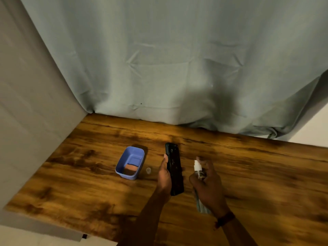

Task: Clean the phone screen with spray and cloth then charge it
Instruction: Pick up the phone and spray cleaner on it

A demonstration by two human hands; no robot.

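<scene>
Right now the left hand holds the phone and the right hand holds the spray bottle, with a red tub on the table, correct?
Nearly. The head view shows the tub is blue, not red. The left hand does hold the phone, and the right hand the spray bottle.

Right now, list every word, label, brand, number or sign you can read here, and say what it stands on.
None can be read.
Phone, held in the left hand: dark screen, only faint specks, no text.
Spray bottle, in the right hand: no label legible, blurred.
Blue container and small clear cap: no markings visible.
</scene>
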